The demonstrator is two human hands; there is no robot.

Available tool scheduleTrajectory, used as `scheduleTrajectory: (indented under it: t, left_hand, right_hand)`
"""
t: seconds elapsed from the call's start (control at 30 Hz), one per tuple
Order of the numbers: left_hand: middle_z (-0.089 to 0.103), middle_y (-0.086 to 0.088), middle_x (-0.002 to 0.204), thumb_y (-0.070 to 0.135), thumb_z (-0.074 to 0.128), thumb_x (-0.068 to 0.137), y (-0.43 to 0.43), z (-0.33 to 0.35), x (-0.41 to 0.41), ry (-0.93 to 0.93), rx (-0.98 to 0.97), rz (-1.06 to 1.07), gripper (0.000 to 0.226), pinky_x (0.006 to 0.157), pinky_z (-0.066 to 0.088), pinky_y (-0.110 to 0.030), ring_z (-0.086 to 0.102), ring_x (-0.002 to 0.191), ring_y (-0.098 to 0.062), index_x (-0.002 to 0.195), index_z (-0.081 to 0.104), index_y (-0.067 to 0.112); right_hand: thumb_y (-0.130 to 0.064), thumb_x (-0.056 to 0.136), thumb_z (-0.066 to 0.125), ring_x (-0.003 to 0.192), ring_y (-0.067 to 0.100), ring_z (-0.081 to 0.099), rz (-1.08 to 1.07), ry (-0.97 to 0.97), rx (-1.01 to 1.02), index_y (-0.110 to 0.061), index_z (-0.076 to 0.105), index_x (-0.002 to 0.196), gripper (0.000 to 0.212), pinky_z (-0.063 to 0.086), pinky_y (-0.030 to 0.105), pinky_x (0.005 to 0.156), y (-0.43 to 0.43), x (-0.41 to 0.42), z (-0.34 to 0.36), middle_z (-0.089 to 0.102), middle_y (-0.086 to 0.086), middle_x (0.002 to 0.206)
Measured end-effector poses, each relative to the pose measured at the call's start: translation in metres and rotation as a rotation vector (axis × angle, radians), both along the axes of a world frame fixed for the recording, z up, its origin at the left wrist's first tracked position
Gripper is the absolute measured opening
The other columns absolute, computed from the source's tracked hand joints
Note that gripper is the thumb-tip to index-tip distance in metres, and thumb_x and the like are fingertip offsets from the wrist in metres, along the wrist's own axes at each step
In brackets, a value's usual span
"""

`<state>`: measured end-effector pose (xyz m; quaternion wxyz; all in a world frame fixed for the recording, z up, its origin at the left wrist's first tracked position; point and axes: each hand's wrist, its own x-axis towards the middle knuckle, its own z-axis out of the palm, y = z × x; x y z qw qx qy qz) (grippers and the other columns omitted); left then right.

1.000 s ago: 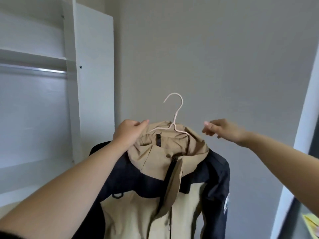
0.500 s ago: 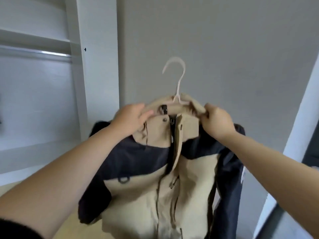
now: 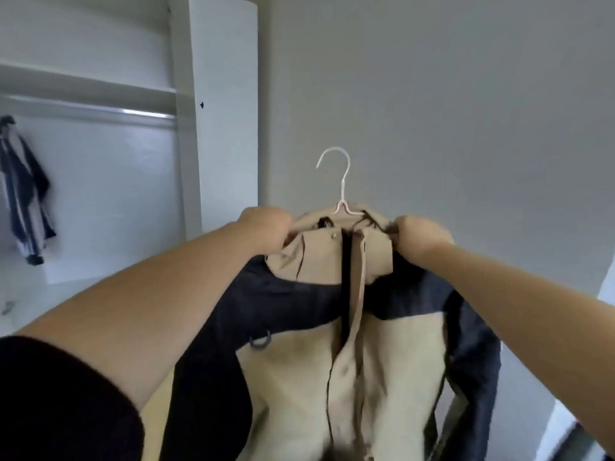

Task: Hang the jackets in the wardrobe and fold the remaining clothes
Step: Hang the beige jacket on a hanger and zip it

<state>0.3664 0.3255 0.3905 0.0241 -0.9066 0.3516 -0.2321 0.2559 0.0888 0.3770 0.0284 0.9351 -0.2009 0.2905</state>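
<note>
Head — jacket (image 3: 392,361) hangs below left hand (image 3: 266,229), right hand (image 3: 421,236).

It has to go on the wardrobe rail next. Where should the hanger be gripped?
I'd pinch the hanger by its bare neck just under the hook, from the right: the hook opens leftward, and the jacket covers its arms.

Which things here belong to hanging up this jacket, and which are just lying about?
In the job:
tan and navy jacket, gripped at the collar by the left hand and right hand
white hanger inside it
wardrobe rail, where it goes
wardrobe

Just there:
dark striped garment hanging at the wardrobe's left
shelf above the rail
grey wall
</note>
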Motion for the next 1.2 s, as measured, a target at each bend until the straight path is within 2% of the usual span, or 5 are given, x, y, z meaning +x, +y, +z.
scheduleTrajectory:
  t: [0.07,0.23,0.67,1.03,1.2]
  left_hand:
    - [0.048,0.001,0.072,0.015,0.05,0.089,0.0,-0.008,0.024,-0.021,0.118,0.078,0.007,0.054,0.032,-0.026,0.049,0.07,-0.019,0.082,0.051,0.017]
    - [0.053,0.003,0.07,0.016,0.052,0.089,0.012,-0.022,0.106,-0.272,-0.016,0.093,0.007,0.049,0.022,-0.025,0.045,0.061,-0.019,0.094,0.054,0.02]
    - [0.065,0.002,0.086,0.026,0.049,0.092,-0.027,-0.12,0.341,-0.129,0.079,0.1,0.012,0.052,0.029,-0.028,0.061,0.074,-0.022,0.101,0.052,0.019]
    - [0.062,0.001,0.081,0.026,0.048,0.089,0.022,0.097,0.398,0.081,0.131,0.147,0.013,0.054,0.033,-0.026,0.051,0.065,-0.018,0.097,0.054,0.017]
    - [0.054,-0.011,0.117,0.011,0.047,0.089,0.073,0.178,0.409,0.388,-0.319,0.442,0.033,0.079,0.044,-0.036,0.051,0.11,-0.029,0.122,0.052,0.013]
  right_hand:
    - [-0.021,0.092,0.049,0.098,0.033,0.061,-0.033,0.156,-0.001,-0.013,0.057,0.103,0.016,0.044,0.033,0.07,0.0,0.026,-0.007,0.064,0.013,0.109]
    - [-0.03,0.094,0.05,0.087,0.034,0.061,0.056,-0.06,-0.122,-0.018,0.045,0.086,0.016,0.036,0.032,0.062,-0.002,0.094,-0.01,0.065,0.013,0.096]
    - [-0.03,0.097,0.04,0.071,0.028,0.048,0.229,0.216,-0.202,-0.018,0.034,0.084,0.019,0.03,0.031,0.055,-0.067,0.358,-0.081,0.06,0.01,0.087]
    - [-0.046,0.093,0.045,0.068,0.022,0.05,0.318,0.371,0.124,-0.022,0.042,0.066,0.037,0.036,0.029,0.061,-0.016,0.427,0.122,0.054,0.0,0.075]
    - [-0.043,0.089,0.054,0.057,0.014,0.052,0.417,0.351,0.538,-0.018,0.051,0.062,0.037,0.033,0.026,0.048,0.079,0.45,0.19,0.053,-0.001,0.061]
